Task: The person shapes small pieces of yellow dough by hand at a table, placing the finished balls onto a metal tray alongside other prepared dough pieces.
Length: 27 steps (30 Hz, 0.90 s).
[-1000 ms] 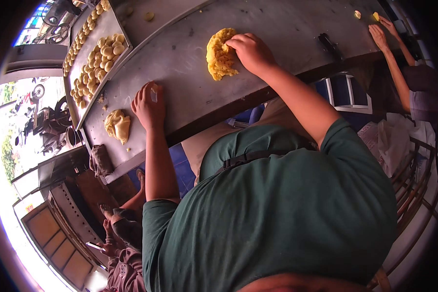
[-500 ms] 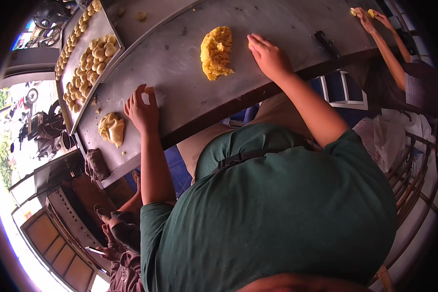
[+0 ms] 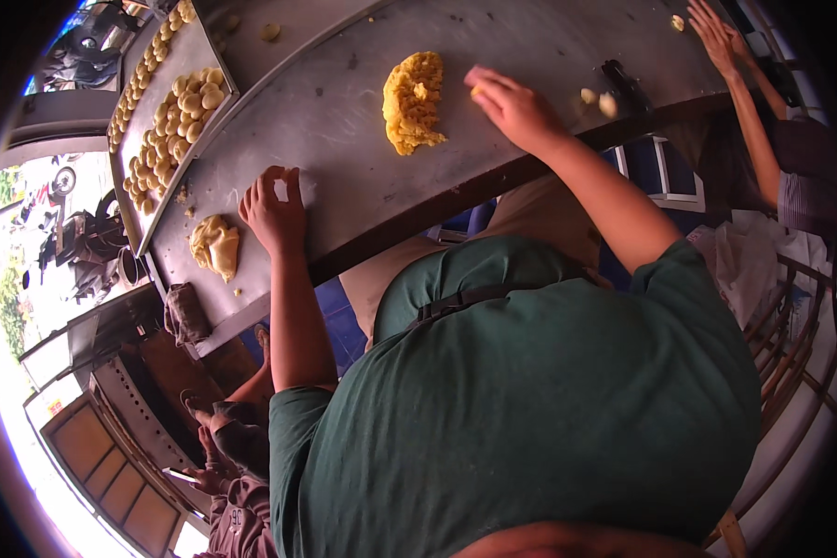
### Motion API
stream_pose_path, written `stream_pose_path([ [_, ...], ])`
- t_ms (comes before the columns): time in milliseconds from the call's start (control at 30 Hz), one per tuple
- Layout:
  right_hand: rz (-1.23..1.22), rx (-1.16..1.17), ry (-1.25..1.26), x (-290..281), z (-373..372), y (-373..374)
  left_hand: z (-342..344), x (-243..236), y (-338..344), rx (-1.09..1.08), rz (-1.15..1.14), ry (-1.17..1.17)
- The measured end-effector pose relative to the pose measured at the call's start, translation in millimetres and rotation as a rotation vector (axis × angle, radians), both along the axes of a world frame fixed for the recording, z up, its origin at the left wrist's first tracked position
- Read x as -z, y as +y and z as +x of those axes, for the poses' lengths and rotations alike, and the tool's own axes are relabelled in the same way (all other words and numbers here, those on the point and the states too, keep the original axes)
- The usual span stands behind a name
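Grey metal worktable (image 3: pixel 353 195) runs from the near left to the far right, above a blue tiled floor (image 3: pixel 342 330); on it, at the far middle, lies a crumbly yellow dough mass (image 3: pixel 413 104), between the person's two hands and touching neither. Right hand (image 3: pixel 523 113), just right of that mass, has its fingers drawn together, slightly blurred, with a small yellow bit (image 3: pixel 477 91) pinched at the tips; left hand (image 3: pixel 272 216) rests on the metal with thumb and forefinger curved into a loose ring, though whether it holds anything I cannot tell. Left of it sits a smooth pale dough lump (image 3: pixel 216 247); a folded cloth (image 3: pixel 186 312) lies at the near left corner; a tray of round dough balls (image 3: pixel 179 130) stands at the far left; a co-worker's hands (image 3: pixel 713 39) are raised at the far right.
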State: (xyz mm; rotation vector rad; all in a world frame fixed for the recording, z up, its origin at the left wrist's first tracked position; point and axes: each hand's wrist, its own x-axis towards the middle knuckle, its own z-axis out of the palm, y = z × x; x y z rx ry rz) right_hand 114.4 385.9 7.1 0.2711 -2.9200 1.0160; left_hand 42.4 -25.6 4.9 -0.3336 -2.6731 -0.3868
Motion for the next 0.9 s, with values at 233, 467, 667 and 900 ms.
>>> stream_pose_path([
  [233, 0.000, 0.173, 0.203, 1.6, 40.1, -29.6, -11.7, -3.5, 13.0, 0.175, 0.014, 0.052],
  [467, 0.191, 0.248, 0.398, 16.2, 4.9, -19.7, -11.5, 7.5, 0.3, 0.088, -0.039, 0.042],
  [667, 0.168, 0.467, 0.329, -42.6, 67.8, 25.8, -7.9, 8.7, -0.7, 0.056, -0.026, -0.025],
  [900, 0.233, 0.682, 0.118, -30.7, 122.4, 99.5, -12.3, 10.3, -0.4, 0.070, -0.018, -0.009],
])
